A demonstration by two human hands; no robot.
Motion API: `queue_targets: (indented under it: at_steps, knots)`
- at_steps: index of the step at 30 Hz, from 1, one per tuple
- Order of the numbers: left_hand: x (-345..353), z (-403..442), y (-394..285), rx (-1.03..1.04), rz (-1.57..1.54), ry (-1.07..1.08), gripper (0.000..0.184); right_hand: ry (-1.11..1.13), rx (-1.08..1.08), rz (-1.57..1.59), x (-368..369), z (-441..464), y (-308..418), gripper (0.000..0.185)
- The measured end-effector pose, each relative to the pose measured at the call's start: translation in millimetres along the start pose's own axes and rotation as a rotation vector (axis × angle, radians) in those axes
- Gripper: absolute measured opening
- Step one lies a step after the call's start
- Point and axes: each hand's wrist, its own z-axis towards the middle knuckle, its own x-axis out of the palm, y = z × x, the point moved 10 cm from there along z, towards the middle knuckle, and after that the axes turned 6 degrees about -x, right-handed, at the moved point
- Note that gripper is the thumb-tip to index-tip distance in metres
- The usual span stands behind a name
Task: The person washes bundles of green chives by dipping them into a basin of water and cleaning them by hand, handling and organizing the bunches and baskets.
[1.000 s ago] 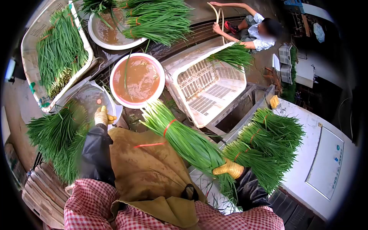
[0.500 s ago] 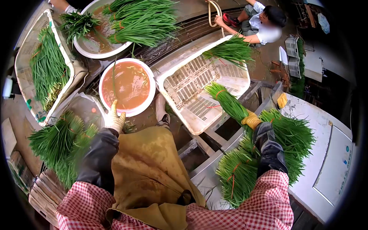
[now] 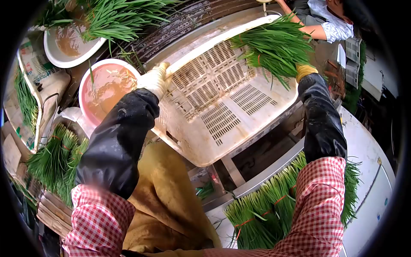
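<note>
A white slatted plastic crate (image 3: 222, 98) lies tilted in front of me. My left hand (image 3: 155, 81), in a cream glove, is closed on its left rim. At the far right rim is my right hand (image 3: 305, 72), in a yellow glove, closed on the crate's edge, its fingers partly covered by leaves. Garlic chives (image 3: 276, 45) tied with a red band lie inside the crate's right end, leaf tips by my right hand. More banded garlic chives (image 3: 261, 210) rest below on the white surface (image 3: 368, 141), partly behind my right sleeve.
Left of the crate stands a pink-and-white tub (image 3: 107, 92) of murky water. Beyond it are a white basin (image 3: 75, 47) with greens, another crate (image 3: 40, 107) and more chive bundles (image 3: 55, 158). A person (image 3: 319, 23) is close to the crate's far right corner.
My left hand has moved from beside the tub to the crate's left rim. My right hand has moved up to the crate's right end, and its chive bunch now lies inside the crate.
</note>
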Motion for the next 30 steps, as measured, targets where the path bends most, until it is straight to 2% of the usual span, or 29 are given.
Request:
queue_targets:
  at_steps: [1,3,5,7,9,10,11,12,13,14,15,19,20,21,22,23,24,25,26,27,29,30]
  knots:
    - [14,10,16,0.016,-0.106,-0.073,0.056,-0.036,0.033,0.024,-1,21,-9,0.060]
    - [-6,3,13,0.072,-0.114,-0.220,0.052,-0.109,0.153,0.208,5,49,-25,0.055]
    - [-12,12,19,0.117,-0.227,-0.266,0.049,-0.196,0.278,0.448,9,65,-40,0.050]
    - [-9,12,22,0.061,-0.142,-0.229,0.046,-0.236,0.342,0.592,17,71,-48,0.045]
    - [-6,10,24,0.022,-0.048,-0.205,0.038,-0.298,0.249,0.362,-8,59,-37,0.040]
    - [10,13,35,-0.004,-0.147,-0.193,0.038,-0.312,0.230,0.321,-3,68,-41,0.040]
    - [8,10,30,-0.014,-0.089,-0.192,0.038,-0.331,0.209,0.281,18,89,-49,0.041]
    - [6,6,26,-0.023,-0.031,-0.191,0.039,-0.442,0.137,0.224,39,109,-58,0.040]
    - [8,3,25,-0.039,-0.059,-0.184,0.038,-0.446,0.130,0.217,33,110,-56,0.040]
    - [0,-2,16,-0.055,-0.087,-0.177,0.037,-0.404,0.142,0.222,34,105,-53,0.040]
    - [-8,-13,4,-0.068,0.104,-0.176,0.035,-0.359,0.155,0.228,39,96,-49,0.042]
    - [-4,-15,3,-0.029,0.012,-0.183,0.036,-0.188,0.208,0.257,46,31,-34,0.048]
    - [-2,-13,3,-0.036,-0.020,-0.152,0.034,-0.125,0.342,0.368,36,10,-41,0.058]
    - [-8,-16,-2,-0.042,-0.002,-0.141,0.034,-0.160,0.346,0.337,50,16,-53,0.057]
    - [-13,-16,-7,-0.001,-0.039,-0.174,0.030,-0.230,0.285,0.528,53,21,-55,0.074]
    - [-13,-18,-4,0.026,-0.062,-0.200,0.026,-0.357,0.294,0.527,108,65,-96,0.088]
    - [-17,-21,-4,0.028,-0.069,-0.229,0.021,-0.334,0.330,0.558,113,62,-104,0.101]
    - [-11,-13,-3,-0.051,-0.153,-0.113,0.017,-0.396,0.292,0.614,152,89,-133,0.108]
    - [-11,-10,1,-0.064,-0.188,-0.153,0.019,-0.511,0.290,0.628,157,84,-138,0.115]
    - [-8,-10,-5,-0.040,-0.183,-0.111,0.030,-0.474,0.199,0.832,179,90,-144,0.118]
    - [4,-3,-7,-0.045,-0.172,-0.077,0.049,-0.444,0.356,0.717,205,73,-147,0.118]
    - [-3,-11,-7,-0.036,-0.192,-0.010,0.058,-0.454,0.345,0.715,192,63,-126,0.118]
